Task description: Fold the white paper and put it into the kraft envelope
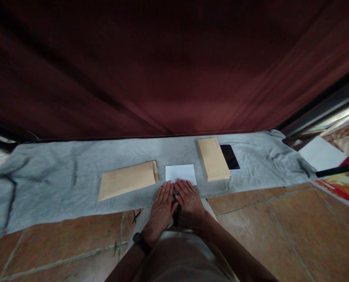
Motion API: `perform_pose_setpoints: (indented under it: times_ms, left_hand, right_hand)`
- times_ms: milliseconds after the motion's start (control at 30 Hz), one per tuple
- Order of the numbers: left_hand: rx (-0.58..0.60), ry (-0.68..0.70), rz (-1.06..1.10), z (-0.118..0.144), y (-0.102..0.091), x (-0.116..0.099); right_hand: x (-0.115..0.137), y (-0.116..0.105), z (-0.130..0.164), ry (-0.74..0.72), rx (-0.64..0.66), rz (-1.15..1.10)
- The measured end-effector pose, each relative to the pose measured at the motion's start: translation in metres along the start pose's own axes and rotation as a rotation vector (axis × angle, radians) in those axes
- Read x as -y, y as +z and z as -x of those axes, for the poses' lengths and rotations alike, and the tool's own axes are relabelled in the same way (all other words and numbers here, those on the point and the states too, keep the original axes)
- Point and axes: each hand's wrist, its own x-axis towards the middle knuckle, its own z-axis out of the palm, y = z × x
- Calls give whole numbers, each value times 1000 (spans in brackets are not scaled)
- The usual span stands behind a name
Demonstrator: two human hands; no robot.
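A sheet of white paper point(180, 172) lies flat on the grey cloth in front of me. My left hand point(162, 205) rests with its fingers stretched out on the near left edge of the paper. Beside it, my right hand point(191, 201) lies flat, fingertips on the near edge of the same sheet. The two hands nearly meet at the thumbs. A brown envelope point(127, 180) lies to the left, its flap end toward the paper. To the right is a stack of brown envelopes point(214, 158).
A dark-screened phone point(230, 156) lies partly behind the envelope stack. Grey cloth point(54, 176) covers the long narrow surface. A dark red curtain point(174, 78) hangs along the far side. Tiled floor point(250, 223) shows below, with a white sheet point(322, 153) and a colourful printed package point(343, 186) at far right.
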Motion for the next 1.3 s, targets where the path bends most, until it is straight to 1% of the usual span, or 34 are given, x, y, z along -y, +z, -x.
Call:
perform_pose_setpoints:
  times_ms: [100, 267, 400, 567, 833, 1000, 1133, 1300]
  left_hand:
    - [3, 8, -9, 4, -1, 3]
    - [2, -6, -25, 7, -3, 4]
    - [28, -1, -23, 1, -5, -7]
    - [56, -10, -7, -5, -5, -19]
    - [47, -55, -26, -3, -10, -12]
    - [31, -119, -24, -25, -7, -13]
    - [16, -157, -12, -47, 3, -13]
    - [-13, -193, 16, -71, 15, -8]
  right_hand:
    - [1, 0, 7, 34, 4, 9]
    - [-16, -2, 22, 66, 11, 29]
    - [-24, -5, 30, 54, 17, 24]
    - [-26, -6, 32, 43, 21, 10]
    - [-27, -6, 33, 37, 23, -12]
    - [-26, -7, 33, 43, -2, -23]
    - [-27, -4, 34, 27, -18, -10]
    - [-28, -1, 34, 34, -2, 9]
